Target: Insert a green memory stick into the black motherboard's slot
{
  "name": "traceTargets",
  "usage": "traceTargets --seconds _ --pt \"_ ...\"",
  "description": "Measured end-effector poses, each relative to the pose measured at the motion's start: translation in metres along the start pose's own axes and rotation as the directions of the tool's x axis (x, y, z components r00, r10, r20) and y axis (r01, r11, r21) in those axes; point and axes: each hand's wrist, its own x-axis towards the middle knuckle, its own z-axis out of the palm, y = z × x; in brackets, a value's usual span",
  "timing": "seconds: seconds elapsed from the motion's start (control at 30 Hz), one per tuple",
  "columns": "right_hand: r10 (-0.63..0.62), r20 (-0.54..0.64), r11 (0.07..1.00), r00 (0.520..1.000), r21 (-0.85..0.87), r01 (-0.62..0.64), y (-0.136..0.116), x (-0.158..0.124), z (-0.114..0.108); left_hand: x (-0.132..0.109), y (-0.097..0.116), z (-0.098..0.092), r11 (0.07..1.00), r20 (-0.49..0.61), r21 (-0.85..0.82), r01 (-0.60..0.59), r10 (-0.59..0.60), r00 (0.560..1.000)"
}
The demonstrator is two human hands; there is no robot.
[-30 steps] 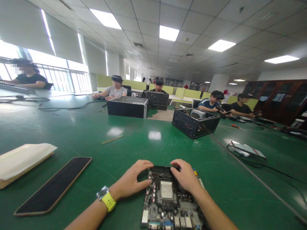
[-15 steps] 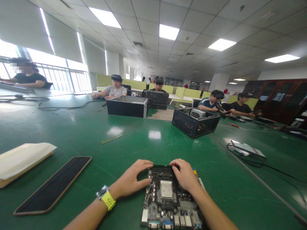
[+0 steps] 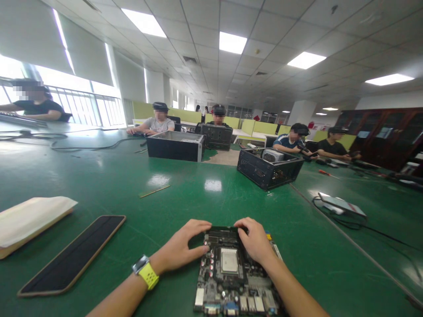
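Note:
A computer motherboard (image 3: 211, 284) lies on the green table right in front of me, with a square metal processor (image 3: 229, 260) near its middle. Along its far edge runs a thin dark strip that looks like a memory stick (image 3: 224, 229). My left hand (image 3: 185, 244), a yellow-banded watch (image 3: 145, 270) on its wrist, has thumb and fingers spread. Its fingertips touch the strip's left end, and the thumb tip rests at the board's left edge. My right hand (image 3: 254, 240) reaches over the board, its fingers curled around the strip's right end; the exact contact is partly hidden.
A black-faced slab with a tan rim (image 3: 74, 255) and a pale wrapped package (image 3: 33, 220) lie at left. An open computer case (image 3: 269, 169) stands ahead right, another case (image 3: 175, 147) further back. A cabled flat device (image 3: 342, 206) is at right. Several people sit around the table.
Almost nothing differs. Both hands stay at the far edge of the motherboard, and the view has shifted only slightly.

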Motion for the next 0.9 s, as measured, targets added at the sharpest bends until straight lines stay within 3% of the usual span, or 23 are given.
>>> traceTargets --seconds 0.9 --pt "-0.023 -0.019 0.999 1.0 0.046 0.024 0.0007 -0.0001 0.0009 -0.0002 -0.0016 0.0001 1.0 0.0 0.0 0.011 -0.011 1.0"
